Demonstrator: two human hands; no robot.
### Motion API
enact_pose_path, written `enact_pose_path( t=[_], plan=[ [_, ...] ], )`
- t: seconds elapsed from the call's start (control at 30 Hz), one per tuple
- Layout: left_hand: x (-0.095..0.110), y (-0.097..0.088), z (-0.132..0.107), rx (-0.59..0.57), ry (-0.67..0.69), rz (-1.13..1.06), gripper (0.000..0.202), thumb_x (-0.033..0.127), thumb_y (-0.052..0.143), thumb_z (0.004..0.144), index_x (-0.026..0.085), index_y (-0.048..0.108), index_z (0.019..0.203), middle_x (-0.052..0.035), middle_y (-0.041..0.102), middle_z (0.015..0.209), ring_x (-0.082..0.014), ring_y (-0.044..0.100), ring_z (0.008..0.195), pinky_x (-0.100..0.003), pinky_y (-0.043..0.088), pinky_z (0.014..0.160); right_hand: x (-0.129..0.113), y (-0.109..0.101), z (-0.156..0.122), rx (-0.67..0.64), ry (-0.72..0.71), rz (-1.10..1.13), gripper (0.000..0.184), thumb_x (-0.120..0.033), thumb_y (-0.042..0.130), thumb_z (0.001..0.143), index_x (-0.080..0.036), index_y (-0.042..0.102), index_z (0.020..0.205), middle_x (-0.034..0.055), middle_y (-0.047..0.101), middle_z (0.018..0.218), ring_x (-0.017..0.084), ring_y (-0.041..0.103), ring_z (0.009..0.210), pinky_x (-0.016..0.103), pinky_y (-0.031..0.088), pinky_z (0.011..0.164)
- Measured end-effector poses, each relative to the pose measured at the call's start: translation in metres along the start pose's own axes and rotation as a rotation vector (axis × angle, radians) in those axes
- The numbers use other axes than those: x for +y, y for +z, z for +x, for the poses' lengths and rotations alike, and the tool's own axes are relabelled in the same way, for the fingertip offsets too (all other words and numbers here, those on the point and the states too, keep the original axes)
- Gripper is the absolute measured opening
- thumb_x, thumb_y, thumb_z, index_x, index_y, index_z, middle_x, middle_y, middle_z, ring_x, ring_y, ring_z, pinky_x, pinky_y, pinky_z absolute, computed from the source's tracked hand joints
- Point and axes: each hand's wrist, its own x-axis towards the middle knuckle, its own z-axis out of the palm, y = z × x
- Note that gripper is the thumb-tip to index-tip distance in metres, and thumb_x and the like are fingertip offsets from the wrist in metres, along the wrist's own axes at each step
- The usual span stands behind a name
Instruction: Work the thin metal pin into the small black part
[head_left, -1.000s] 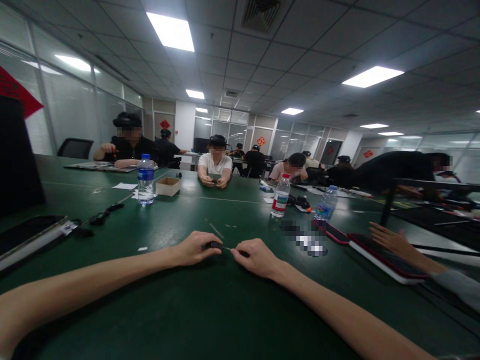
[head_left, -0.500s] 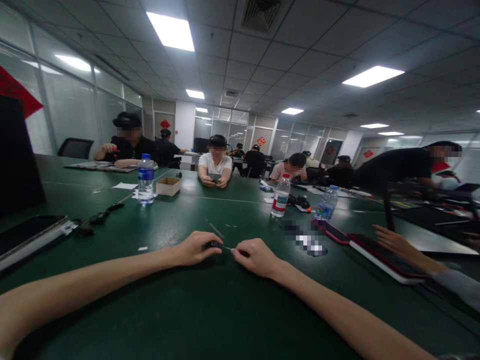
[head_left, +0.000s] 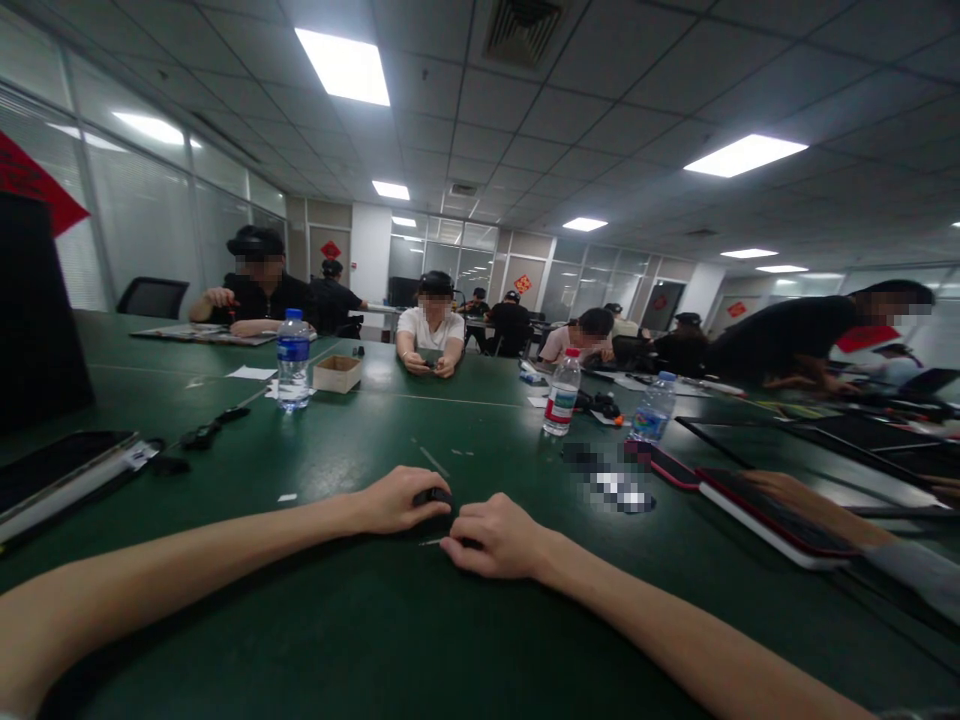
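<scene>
Both my forearms reach out over a dark green table [head_left: 390, 620]. My left hand [head_left: 394, 500] rests on the tabletop with its fingers curled round a small black object [head_left: 435, 495]. My right hand [head_left: 496, 538] lies just beside it, fingers closed in a pinch on a thin pale sliver [head_left: 431, 542] that pokes out to the left. What the right hand grips besides that is hidden under its fingers. The two hands are almost touching.
Water bottles [head_left: 292, 359] [head_left: 562, 392] [head_left: 652, 408] and a small cardboard box [head_left: 337, 373] stand further back. A tablet [head_left: 64, 470] lies at left. At right a red-cased device [head_left: 772, 525] lies under another person's hand [head_left: 787, 490]. Several people sit around the table.
My right hand has drawn back toward me and slid under my left hand. The thin piece now lies lower. The person at far right has lowered a dark panel.
</scene>
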Motion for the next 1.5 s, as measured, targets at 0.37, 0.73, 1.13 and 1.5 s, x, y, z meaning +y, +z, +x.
enact_pose_path(
  t=[0.37,0.73,1.13,1.5],
  plan=[
    [0.000,-0.004,0.004,-0.038,-0.021,-0.062,0.032,0.044,0.061,0.085,0.017,0.061,0.102,-0.0040,0.064,0.089,-0.0140,0.058,0.076,-0.022,0.042,0.068,0.037,0.001,-0.009,0.116,0.195,-0.076,0.034,-0.032,0.044,0.095,-0.015,0.064,0.073,0.0027,0.062,0.067,0.009,0.053,0.058,0.020,0.036,0.055],
    [0.000,-0.003,0.005,-0.028,-0.084,-0.136,0.020,0.026,0.055,0.085,0.017,0.057,0.103,-0.0028,0.059,0.091,-0.0132,0.054,0.074,-0.024,0.042,0.067,0.029,-0.002,-0.006,0.104,0.213,-0.016,0.033,-0.032,0.045,0.095,-0.015,0.065,0.075,0.0025,0.063,0.069,0.009,0.053,0.056,0.020,0.037,0.053],
    [0.004,-0.005,0.004,-0.096,-0.180,-0.197,0.028,0.023,0.048,0.082,0.019,0.038,0.108,-0.0016,0.054,0.088,-0.0157,0.053,0.075,-0.028,0.040,0.068,0.031,0.005,-0.006,0.121,0.231,-0.014,0.035,-0.035,0.043,0.096,-0.016,0.066,0.077,0.0033,0.065,0.071,0.009,0.054,0.057,0.020,0.039,0.055],
    [-0.005,-0.004,0.006,-0.091,-0.118,-0.156,0.027,0.025,0.042,0.087,0.018,0.050,0.112,-0.0065,0.060,0.102,-0.0209,0.056,0.091,-0.033,0.044,0.084,0.035,0.011,-0.006,0.161,0.314,-0.094,0.035,-0.037,0.045,0.094,-0.016,0.067,0.076,0.0034,0.065,0.069,0.010,0.056,0.058,0.021,0.036,0.056]
  ],
)
